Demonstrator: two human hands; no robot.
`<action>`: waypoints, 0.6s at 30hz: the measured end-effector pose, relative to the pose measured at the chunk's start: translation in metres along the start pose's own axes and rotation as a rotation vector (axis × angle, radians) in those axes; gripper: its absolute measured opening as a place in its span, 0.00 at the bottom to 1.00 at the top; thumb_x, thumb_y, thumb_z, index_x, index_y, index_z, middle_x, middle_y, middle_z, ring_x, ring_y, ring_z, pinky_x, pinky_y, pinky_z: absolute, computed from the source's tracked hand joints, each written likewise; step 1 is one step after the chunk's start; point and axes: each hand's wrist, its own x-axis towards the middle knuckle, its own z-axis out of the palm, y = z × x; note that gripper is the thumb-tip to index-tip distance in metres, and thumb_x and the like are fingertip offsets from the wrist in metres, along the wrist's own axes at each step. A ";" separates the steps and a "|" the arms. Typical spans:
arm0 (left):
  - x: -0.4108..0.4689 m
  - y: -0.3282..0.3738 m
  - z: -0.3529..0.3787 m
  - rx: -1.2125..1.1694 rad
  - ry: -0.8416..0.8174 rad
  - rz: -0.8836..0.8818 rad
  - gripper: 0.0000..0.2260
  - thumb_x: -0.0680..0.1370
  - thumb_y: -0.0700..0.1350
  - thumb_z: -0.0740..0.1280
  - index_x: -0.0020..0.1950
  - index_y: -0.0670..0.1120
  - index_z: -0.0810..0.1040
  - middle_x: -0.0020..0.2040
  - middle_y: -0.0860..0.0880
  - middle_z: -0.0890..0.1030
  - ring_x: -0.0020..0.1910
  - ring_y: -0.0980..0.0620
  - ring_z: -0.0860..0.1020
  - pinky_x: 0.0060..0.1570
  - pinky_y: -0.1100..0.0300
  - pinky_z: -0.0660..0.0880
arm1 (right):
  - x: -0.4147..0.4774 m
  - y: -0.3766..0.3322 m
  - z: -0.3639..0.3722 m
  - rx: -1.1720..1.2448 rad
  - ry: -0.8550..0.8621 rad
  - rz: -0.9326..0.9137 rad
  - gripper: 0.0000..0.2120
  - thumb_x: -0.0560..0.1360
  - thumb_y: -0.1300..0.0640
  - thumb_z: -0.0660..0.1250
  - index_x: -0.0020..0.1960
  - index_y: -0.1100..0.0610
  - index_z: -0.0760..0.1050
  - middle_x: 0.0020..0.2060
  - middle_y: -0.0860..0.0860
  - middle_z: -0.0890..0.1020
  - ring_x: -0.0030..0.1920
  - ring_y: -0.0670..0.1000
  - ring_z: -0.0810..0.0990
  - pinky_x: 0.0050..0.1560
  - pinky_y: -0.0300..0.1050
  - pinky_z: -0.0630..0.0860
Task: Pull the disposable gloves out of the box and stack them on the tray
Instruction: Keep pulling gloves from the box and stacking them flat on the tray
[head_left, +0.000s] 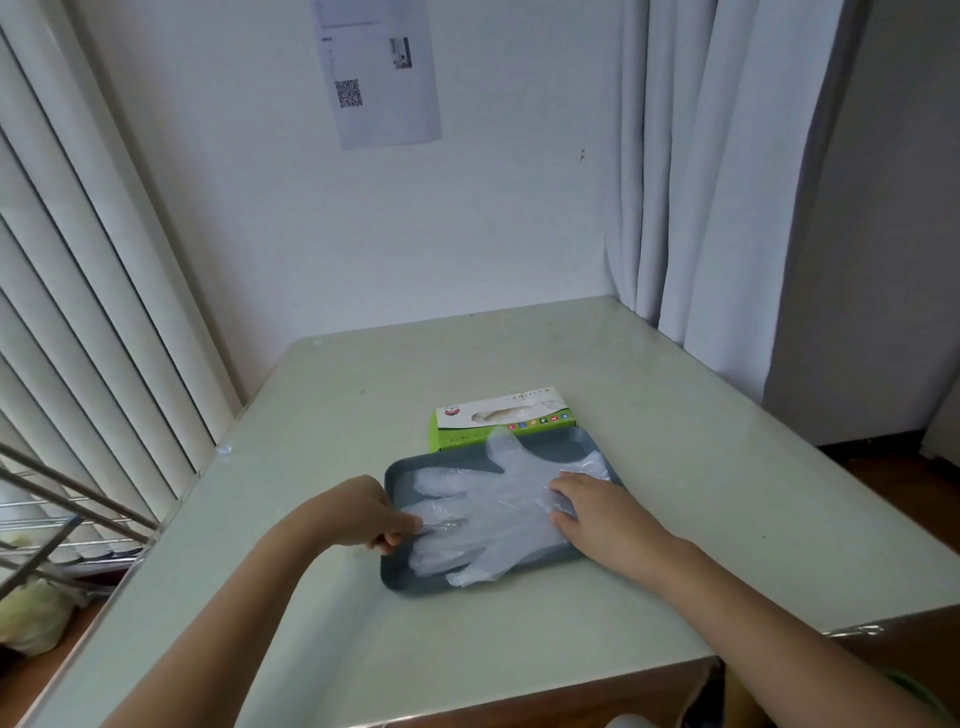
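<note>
The gloves (498, 512) are thin, clear plastic film. I'd judge them nearly weightless, limp and a bit slippery, quick to cling, crease or drift on a breath of air. They should be taken by an edge, at the cuff or a fingertip, and laid down flat, not dropped.

They lie spread across the grey tray (576, 440) in the middle of the tabletop (363, 395), with the cuff end towards 3 o'clock and the fingers fanning towards 9. One finger pokes up over the tray's rim at about 12, and another overhangs the near rim at about 6. How many layers are stacked I cannot tell through the film.

The green and white box (506, 418) sits just beyond the tray at 12 o'clock, touching or almost touching its far rim.

The left hand (358, 514) is at the tray's 9 o'clock edge, fingers curled, pinching a glove fingertip between thumb and forefinger. The right hand (602, 514) is at 3 o'clock, laid fairly flat with its fingers pressing the cuff down onto the tray.
</note>
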 end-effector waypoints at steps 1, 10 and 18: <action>0.000 -0.002 -0.001 0.023 0.045 -0.007 0.18 0.77 0.52 0.67 0.29 0.47 0.76 0.24 0.56 0.77 0.25 0.59 0.71 0.30 0.68 0.67 | 0.000 0.000 0.000 0.000 -0.001 0.002 0.11 0.79 0.52 0.58 0.54 0.59 0.72 0.53 0.51 0.76 0.53 0.54 0.75 0.52 0.47 0.72; -0.035 0.040 0.044 0.057 0.159 0.545 0.14 0.69 0.57 0.75 0.46 0.53 0.75 0.44 0.58 0.77 0.42 0.61 0.75 0.45 0.66 0.74 | -0.002 -0.003 -0.002 0.013 -0.014 0.007 0.14 0.79 0.49 0.58 0.53 0.60 0.72 0.51 0.52 0.77 0.52 0.55 0.76 0.51 0.48 0.72; -0.030 0.050 0.077 0.249 0.323 0.634 0.11 0.78 0.51 0.65 0.59 0.52 0.74 0.57 0.53 0.77 0.53 0.54 0.76 0.54 0.62 0.74 | -0.004 -0.006 -0.009 0.037 -0.041 0.034 0.14 0.78 0.49 0.59 0.53 0.60 0.73 0.49 0.53 0.78 0.49 0.55 0.76 0.51 0.50 0.74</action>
